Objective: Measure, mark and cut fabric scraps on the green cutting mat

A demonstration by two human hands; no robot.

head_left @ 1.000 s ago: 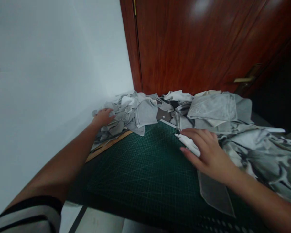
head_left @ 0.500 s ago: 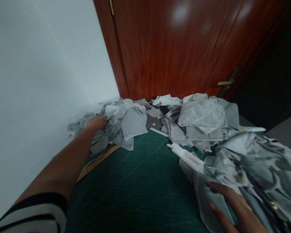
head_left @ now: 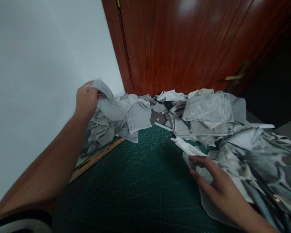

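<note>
My left hand [head_left: 86, 98] is closed on a thin grey piece of fabric [head_left: 109, 105], lifted above the left heap of fabric pieces [head_left: 103, 129] beside the wall. The piece droops to the right from my fingers. My right hand [head_left: 214, 183] is over the right side of the green cutting mat [head_left: 140, 174], thumb and forefinger apart. Beneath it lies a pale sheer piece of fabric [head_left: 207, 207], partly covered by the hand. Just past the fingertips is a rolled white strip of cloth [head_left: 185, 146].
A wooden ruler [head_left: 97, 160] lies along the mat's left edge. Folded grey fabric [head_left: 208, 108] is stacked at the back right, with crumpled patterned cloth [head_left: 269, 161] nearer on the right. Behind stand a reddish wooden door [head_left: 184, 48] and a white wall [head_left: 50, 58].
My left hand has gone from reaching into the left heap to lifting a grey fabric piece out of it. My right hand dropped toward the near right, then came forward again over the sheer piece.
</note>
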